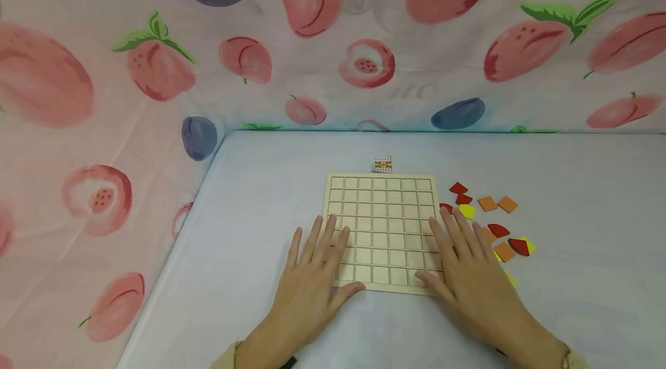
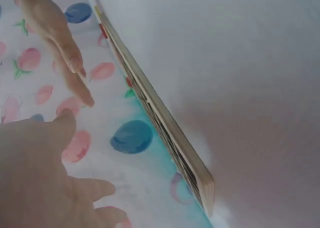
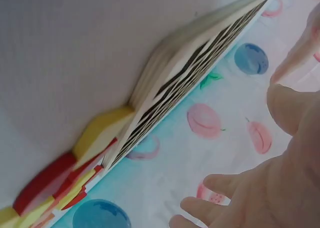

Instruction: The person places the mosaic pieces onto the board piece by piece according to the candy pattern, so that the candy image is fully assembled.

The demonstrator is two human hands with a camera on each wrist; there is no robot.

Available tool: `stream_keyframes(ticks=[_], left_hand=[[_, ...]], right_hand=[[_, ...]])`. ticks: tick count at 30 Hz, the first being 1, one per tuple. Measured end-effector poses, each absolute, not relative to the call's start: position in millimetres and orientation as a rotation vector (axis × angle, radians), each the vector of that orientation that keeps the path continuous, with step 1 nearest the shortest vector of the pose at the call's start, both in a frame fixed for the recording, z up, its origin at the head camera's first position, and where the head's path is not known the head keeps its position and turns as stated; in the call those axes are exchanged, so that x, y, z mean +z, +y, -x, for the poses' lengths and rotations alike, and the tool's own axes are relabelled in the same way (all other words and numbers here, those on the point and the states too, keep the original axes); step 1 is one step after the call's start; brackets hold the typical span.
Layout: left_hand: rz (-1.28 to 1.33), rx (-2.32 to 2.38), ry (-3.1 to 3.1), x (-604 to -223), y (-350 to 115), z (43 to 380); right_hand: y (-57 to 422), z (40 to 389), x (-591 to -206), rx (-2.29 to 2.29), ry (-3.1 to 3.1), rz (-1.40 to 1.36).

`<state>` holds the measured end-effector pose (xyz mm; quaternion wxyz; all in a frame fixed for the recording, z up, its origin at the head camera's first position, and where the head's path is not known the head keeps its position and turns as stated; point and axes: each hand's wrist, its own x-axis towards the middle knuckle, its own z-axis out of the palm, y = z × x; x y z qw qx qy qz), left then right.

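Note:
A pale wooden board (image 1: 380,224) with a grid of square cells lies flat on the table, its cells bare. My left hand (image 1: 312,276) is spread over the board's left edge with fingers extended. Over the opposite edge my right hand (image 1: 470,276) spreads its straight fingers, overlapping some of the loose pieces in the head view. Both wrist views show the hands raised above the board, holding nothing. Right of the board lie several red quarter-round pieces (image 1: 498,231), orange squares (image 1: 487,203) and yellow pieces (image 1: 466,211); the right hand hides part of this scatter.
A small printed card (image 1: 382,165) with a grid pattern lies just beyond the board's far edge. The white tabletop (image 1: 250,195) meets a fruit-printed cloth (image 1: 416,68) at the back and on the left.

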<state>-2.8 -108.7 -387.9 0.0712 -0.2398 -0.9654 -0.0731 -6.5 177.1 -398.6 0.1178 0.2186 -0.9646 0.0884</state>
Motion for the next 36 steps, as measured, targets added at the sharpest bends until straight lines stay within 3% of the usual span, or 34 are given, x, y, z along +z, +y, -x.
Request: stream_keyframes(ticks=[36], left_hand=[[0.491,-0.672,-2.956,-384,-135,30]], right_hand=[[203,62,-382,0.406,-2.934,-0.681]])
